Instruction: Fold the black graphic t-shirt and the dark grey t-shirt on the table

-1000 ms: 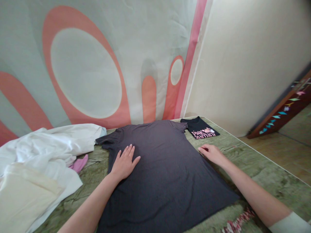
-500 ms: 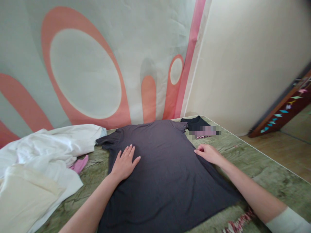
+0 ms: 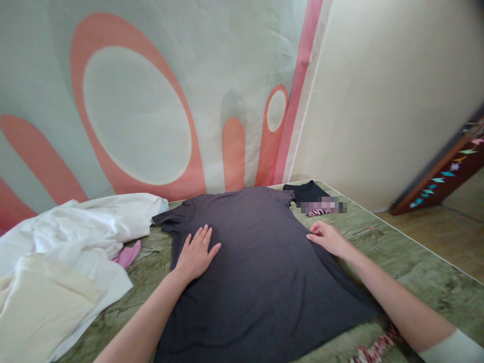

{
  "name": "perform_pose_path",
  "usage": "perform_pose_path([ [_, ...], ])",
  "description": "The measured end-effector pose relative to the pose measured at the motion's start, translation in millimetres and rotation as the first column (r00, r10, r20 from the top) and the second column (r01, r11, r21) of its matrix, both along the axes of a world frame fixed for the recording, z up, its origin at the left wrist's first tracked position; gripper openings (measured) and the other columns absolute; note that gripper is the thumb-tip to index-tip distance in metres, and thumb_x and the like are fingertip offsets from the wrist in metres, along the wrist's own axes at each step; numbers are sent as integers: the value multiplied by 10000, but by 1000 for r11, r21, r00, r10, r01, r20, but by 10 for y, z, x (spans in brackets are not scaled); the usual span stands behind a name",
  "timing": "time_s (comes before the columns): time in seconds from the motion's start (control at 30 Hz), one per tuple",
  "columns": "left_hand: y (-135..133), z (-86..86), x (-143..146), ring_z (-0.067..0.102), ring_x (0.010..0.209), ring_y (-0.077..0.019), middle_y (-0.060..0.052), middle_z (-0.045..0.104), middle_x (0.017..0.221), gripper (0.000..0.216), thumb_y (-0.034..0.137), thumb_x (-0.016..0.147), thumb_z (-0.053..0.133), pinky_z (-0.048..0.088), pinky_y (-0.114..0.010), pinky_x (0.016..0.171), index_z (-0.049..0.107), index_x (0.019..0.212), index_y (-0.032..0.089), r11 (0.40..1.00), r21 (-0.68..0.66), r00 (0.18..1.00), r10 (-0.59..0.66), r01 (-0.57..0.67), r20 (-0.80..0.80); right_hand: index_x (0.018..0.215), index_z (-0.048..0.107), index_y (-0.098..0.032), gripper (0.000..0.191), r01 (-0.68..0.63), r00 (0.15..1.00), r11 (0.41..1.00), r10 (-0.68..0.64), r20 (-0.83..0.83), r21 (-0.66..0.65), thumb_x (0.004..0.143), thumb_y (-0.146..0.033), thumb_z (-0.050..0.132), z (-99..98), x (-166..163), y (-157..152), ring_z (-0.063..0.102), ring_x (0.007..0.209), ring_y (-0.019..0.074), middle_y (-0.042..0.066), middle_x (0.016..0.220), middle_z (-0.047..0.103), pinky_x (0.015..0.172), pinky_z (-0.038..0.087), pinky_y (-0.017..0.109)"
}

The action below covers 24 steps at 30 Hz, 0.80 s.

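Observation:
A dark grey T-shirt (image 3: 260, 267) lies spread out on the table, its sleeves toward the wall and its hem toward me. My left hand (image 3: 196, 254) rests flat on the left part of the shirt, fingers stretched out and slightly apart. At the shirt's right side edge, my right hand (image 3: 328, 237) pinches the fabric between thumb and fingers, the other fingers curled. The far left sleeve reaches up to a heap of white cloth (image 3: 113, 217).
The table (image 3: 401, 247) has a wood-look cover. A folded cream cloth (image 3: 49, 302) and a bit of pink cloth (image 3: 128, 254) lie at left. Behind the shirt's right sleeve is a folded black garment (image 3: 308, 192). A red-and-white scrunchie-like item (image 3: 374, 348) lies near the front.
The view has shifted slightly, so everything sits a little further right. Both hands keep their places on the shirt.

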<state>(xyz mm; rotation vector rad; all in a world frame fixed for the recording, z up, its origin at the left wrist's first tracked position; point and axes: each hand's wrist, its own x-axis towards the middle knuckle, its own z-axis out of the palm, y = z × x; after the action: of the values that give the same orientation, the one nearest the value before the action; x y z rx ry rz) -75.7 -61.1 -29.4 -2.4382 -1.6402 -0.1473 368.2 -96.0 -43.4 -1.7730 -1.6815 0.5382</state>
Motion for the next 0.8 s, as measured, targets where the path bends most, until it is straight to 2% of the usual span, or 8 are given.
perform_pose_path([
  [0.23, -3, 7, -2, 224, 1313, -230, -99, 253, 1430, 655, 559, 882, 176, 179, -428, 1043, 296, 1369, 138, 1000, 6, 1000, -4, 4, 1, 880, 528, -179, 280, -81, 978, 994, 65, -197, -74, 663, -336, 609, 93, 53, -71, 585, 666, 154, 8, 730, 609, 625, 458, 277],
  [0.4, -8, 24, 7, 213, 1316, -237, -98, 244, 1433, 655, 557, 880, 177, 177, -429, 1044, 306, 1366, 137, 1000, 0, 1000, -1, 1, 11, 854, 536, -178, 244, -76, 977, 992, 54, -205, -104, 673, -329, 600, 101, 64, -79, 583, 647, 154, 7, 707, 613, 604, 465, 278],
  [0.6, -5, 17, 5, 222, 1314, -235, -100, 252, 1430, 653, 555, 880, 177, 173, -424, 1046, 307, 1365, 137, 1000, 0, 1000, -3, 3, 11, 877, 553, -175, 235, -52, 990, 996, 43, -136, -70, 708, -338, 570, 45, 35, -52, 605, 702, 171, 35, 775, 645, 650, 476, 297],
  [0.8, -3, 9, 4, 218, 1315, -233, -95, 244, 1433, 652, 559, 880, 179, 170, -425, 1047, 307, 1365, 143, 1000, 2, 1000, 4, -4, -3, 948, 570, -195, 283, 102, 985, 995, -102, 138, 7, 782, -407, 484, 40, -119, -45, 603, 696, 192, 51, 794, 655, 643, 449, 312],
])
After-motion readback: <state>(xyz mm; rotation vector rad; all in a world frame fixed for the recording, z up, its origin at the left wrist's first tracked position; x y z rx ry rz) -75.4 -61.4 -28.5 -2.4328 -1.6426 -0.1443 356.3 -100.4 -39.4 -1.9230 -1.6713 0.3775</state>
